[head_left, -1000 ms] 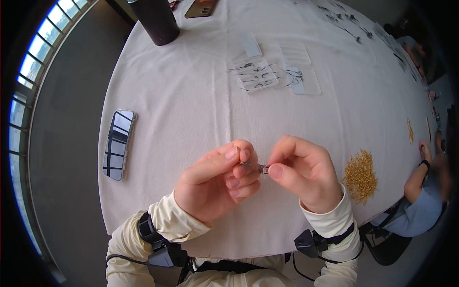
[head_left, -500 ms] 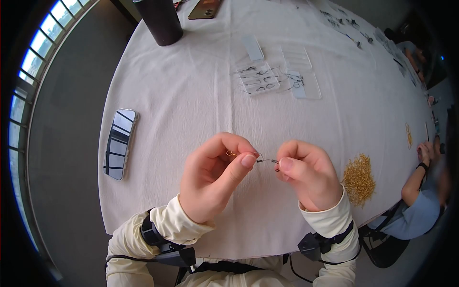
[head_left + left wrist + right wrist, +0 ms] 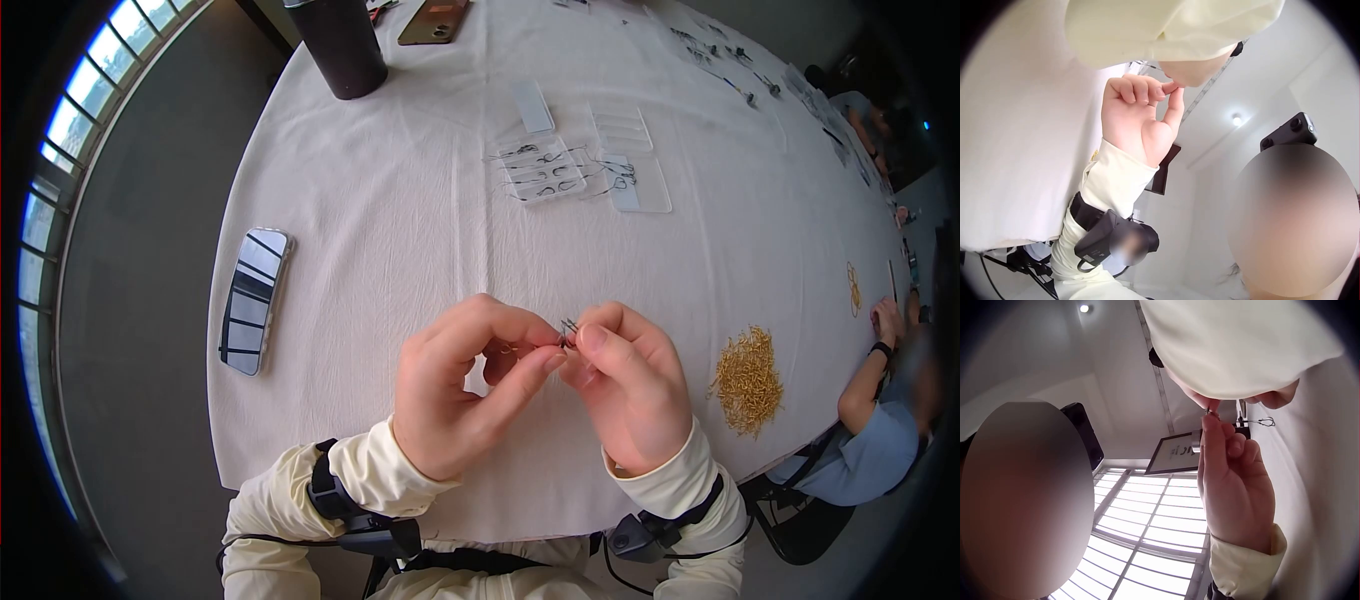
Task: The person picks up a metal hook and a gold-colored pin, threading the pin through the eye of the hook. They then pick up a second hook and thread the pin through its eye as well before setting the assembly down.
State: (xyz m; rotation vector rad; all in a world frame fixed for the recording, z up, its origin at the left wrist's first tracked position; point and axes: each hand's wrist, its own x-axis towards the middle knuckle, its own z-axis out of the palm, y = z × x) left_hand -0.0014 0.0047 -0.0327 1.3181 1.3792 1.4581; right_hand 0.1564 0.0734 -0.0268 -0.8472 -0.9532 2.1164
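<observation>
Both hands meet above the tablecloth in the head view. Thumb and forefinger of my left hand (image 3: pixel 455 375) pinch a small dark wire piece (image 3: pixel 568 326) from the left. My right hand (image 3: pixel 632 385) pinches the same piece from the other side, its thumb bent over the forefinger. Fingertips cover most of the piece; only thin dark ends show. A tiny gold-coloured ring (image 3: pixel 508 348) shows at the curled fingers of the left hand. In the right wrist view, a thin dark wire with a looped end (image 3: pixel 1266 422) sticks out beyond the left hand's fingers.
A pile of small gold-coloured metal pieces (image 3: pixel 748 382) lies right of the hands. Farther back are a clear compartment box (image 3: pixel 545 172) with dark looped wires and its clear lid (image 3: pixel 652 182). A phone (image 3: pixel 254 302) lies left; a dark tumbler (image 3: pixel 340 50) stands behind. Another person (image 3: pixel 850 430) sits at right.
The left hand first turned over and drew a wire stretch out between the hands. Since then it has moved right, bringing both hands' fingertips together around the piece.
</observation>
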